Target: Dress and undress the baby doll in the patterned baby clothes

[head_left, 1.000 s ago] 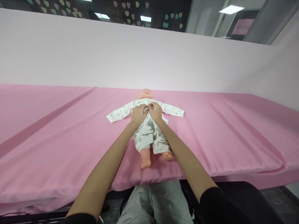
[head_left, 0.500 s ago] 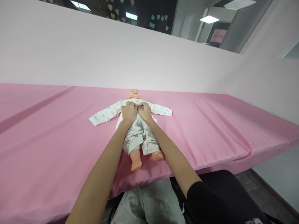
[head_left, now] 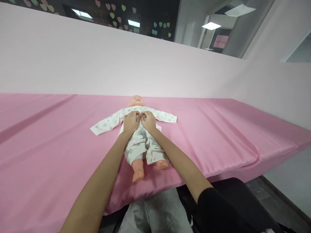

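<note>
Flat on its back on the pink sheet (head_left: 218, 136), near the front edge: baby doll (head_left: 136, 101), the landmark here. Left of its chest, left hand (head_left: 130, 122) curled, pinching the white printed romper (head_left: 136, 147) at the front opening (likely to hold the edges together). Right of that, right hand (head_left: 148, 121) pinching the opposite edge, fingertips nearly meeting. No legible writing anywhere.

Romper (head_left: 139, 145): white, small greenish print. Doll (head_left: 136, 101): peach-toned. Sheet (head_left: 218, 129): bright pink. Partition (head_left: 97, 64): pale pink. Heart stickers (head_left: 114, 9): pastel pink, green, blue on dark glass.
</note>
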A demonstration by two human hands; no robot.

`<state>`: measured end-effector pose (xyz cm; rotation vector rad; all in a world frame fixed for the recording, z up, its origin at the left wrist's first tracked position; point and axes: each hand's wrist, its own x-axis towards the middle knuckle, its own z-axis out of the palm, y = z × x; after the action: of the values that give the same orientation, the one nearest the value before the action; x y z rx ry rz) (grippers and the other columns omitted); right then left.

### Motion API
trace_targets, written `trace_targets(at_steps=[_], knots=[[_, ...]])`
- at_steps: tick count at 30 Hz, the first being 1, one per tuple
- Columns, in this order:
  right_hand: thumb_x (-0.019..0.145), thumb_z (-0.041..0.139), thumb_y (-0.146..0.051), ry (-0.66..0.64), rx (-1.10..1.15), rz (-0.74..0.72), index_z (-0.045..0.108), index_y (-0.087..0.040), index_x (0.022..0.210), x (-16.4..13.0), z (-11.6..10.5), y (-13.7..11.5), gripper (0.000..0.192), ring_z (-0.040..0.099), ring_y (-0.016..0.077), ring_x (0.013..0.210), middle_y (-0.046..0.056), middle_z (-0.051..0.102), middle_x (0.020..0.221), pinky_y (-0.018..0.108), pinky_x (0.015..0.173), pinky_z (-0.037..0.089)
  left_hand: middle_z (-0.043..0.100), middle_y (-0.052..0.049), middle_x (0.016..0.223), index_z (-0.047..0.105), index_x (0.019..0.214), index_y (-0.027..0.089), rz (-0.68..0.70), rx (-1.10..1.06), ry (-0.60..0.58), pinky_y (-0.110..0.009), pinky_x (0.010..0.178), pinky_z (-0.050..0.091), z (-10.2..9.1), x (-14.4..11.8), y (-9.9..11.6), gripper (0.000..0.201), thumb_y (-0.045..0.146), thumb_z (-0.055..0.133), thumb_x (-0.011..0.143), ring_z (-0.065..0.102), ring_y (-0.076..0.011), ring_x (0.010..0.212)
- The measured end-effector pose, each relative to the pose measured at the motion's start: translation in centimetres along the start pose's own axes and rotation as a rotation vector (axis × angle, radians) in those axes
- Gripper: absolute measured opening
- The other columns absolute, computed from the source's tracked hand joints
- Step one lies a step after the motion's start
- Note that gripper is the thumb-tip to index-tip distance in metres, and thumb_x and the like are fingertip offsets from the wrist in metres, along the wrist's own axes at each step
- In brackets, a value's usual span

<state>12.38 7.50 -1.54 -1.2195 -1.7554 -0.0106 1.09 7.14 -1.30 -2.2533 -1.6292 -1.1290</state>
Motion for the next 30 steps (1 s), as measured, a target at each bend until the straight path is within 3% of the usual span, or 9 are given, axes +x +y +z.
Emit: trace_targets(at_steps=[5, 9, 14, 17, 23, 27, 30], knots=[[0.081, 0.041, -0.016, -0.075, -0.049, -0.113, 0.055, -0.021, 0.119, -0.9, -0.9, -1.0, 0.040, 0.053, 0.0189, 0.087, 0.005, 0.063, 0.089, 0.028, 0.083, 0.042, 0.057, -0.010, 0.114, 0.053, 0.119, 0.020, 0.106, 0.012, -0.012, -0.039, 0.088, 0.037, -0.6, -1.5, -1.0, 0.039, 0.027, 0.033, 0.087, 0.050, -0.0253, 0.101], [0.082, 0.043, -0.019, -0.127, -0.050, -0.192, 0.048, -0.023, 0.128, -1.9, -1.8, -1.3, 0.046, 0.052, 0.0206, 0.089, 0.004, 0.063, 0.084, 0.030, 0.086, 0.041, 0.049, -0.012, 0.126, 0.046, 0.129, 0.017, 0.232, -0.005, -0.039, -0.040, 0.094, 0.034, -1.3, -3.3, -1.4, 0.046, 0.035, 0.030, 0.089, 0.047, -0.0250, 0.107], [0.080, 0.046, -0.018, -0.070, 0.038, -0.212, 0.054, -0.016, 0.115, -2.2, -1.7, -0.7, 0.036, 0.050, 0.0207, 0.099, 0.007, 0.061, 0.106, 0.033, 0.093, 0.038, 0.051, -0.010, 0.126, 0.049, 0.126, 0.016, 0.214, 0.050, -0.057, -0.039, 0.098, 0.033, -2.3, -4.5, -0.5, 0.045, 0.037, 0.034, 0.089, 0.044, -0.0261, 0.112], [0.081, 0.042, -0.015, -0.037, 0.067, -0.163, 0.058, -0.016, 0.102, -2.2, -1.5, -0.3, 0.027, 0.052, 0.0193, 0.096, 0.007, 0.060, 0.099, 0.031, 0.089, 0.041, 0.058, -0.008, 0.118, 0.057, 0.115, 0.018, 0.162, 0.063, -0.049, -0.038, 0.093, 0.036, -2.8, -4.4, 0.2, 0.037, 0.033, 0.038, 0.087, 0.049, -0.0253, 0.107], [0.083, 0.035, -0.011, -0.008, 0.161, -0.142, 0.057, -0.018, 0.101, -2.3, -1.8, -0.3, 0.029, 0.053, 0.0158, 0.095, 0.006, 0.055, 0.098, 0.028, 0.086, 0.043, 0.062, -0.007, 0.108, 0.061, 0.107, 0.022, 0.134, 0.083, -0.025, -0.040, 0.089, 0.038, -3.5, -4.5, 0.7, 0.032, 0.034, 0.038, 0.087, 0.052, -0.0256, 0.101], [0.085, 0.036, -0.015, 0.031, 0.196, -0.124, 0.057, -0.019, 0.101, -2.5, -2.0, -0.6, 0.026, 0.053, 0.0158, 0.094, 0.007, 0.053, 0.100, 0.028, 0.087, 0.044, 0.066, -0.008, 0.096, 0.065, 0.100, 0.026, 0.232, 0.122, -0.062, -0.044, 0.089, 0.035, -3.9, -4.5, 0.8, 0.033, 0.032, 0.034, 0.089, 0.053, -0.0273, 0.097], [0.084, 0.040, -0.017, 0.019, 0.268, -0.145, 0.056, -0.019, 0.101, -2.7, -2.1, -0.5, 0.024, 0.055, 0.0140, 0.086, 0.007, 0.052, 0.102, 0.027, 0.082, 0.047, 0.067, -0.008, 0.094, 0.066, 0.095, 0.024, 0.264, 0.071, -0.106, -0.040, 0.084, 0.038, -3.9, -4.4, 0.9, 0.034, 0.033, 0.035, 0.089, 0.055, -0.0254, 0.092]])
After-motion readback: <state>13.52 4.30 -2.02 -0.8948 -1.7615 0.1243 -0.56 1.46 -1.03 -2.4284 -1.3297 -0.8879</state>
